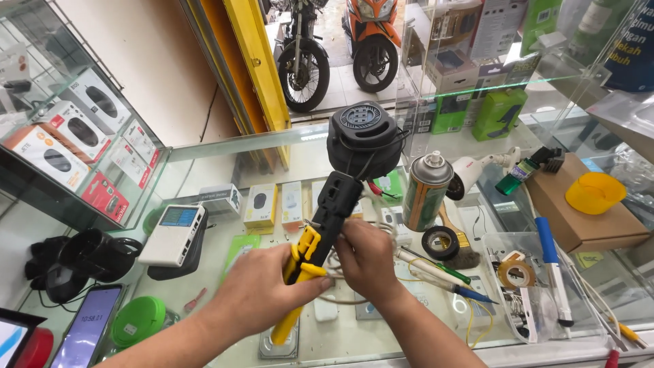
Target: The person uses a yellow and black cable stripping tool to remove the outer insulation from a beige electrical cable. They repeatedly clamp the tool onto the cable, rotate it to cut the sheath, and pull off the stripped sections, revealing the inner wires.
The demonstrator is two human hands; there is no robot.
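Left hand point(262, 289) closed around yellow-handled crimping tool point(300, 272), thumb over the handles, tool pointing up and away over the glass counter point(225, 354). Right hand point(368, 262) just beside it, fingers curled, pinching a white cable point(340, 298) at the tool's black head; cable loops under the wrist. Exact fingertip contact hidden.

Near left: phone point(85, 334) lit, green round disc point(138, 320), black mouse-like items point(65, 262). White handheld tester with small screen point(178, 234) left of the hands. Right of the hands: pens and screwdriver point(436, 272), black tape roll point(440, 242), brown tape roll point(516, 274) in clear tray point(545, 320), blue-handled tool point(550, 262).

Farther: spray can point(426, 191) upright, black cable reel point(363, 140) standing behind the tool's head, cardboard box point(579, 218) with yellow bowl point(595, 193) on top. Small boxed goods under the glass. Display shelves with boxes left. Beyond the glass, two motorbikes point(340, 48) parked outside.
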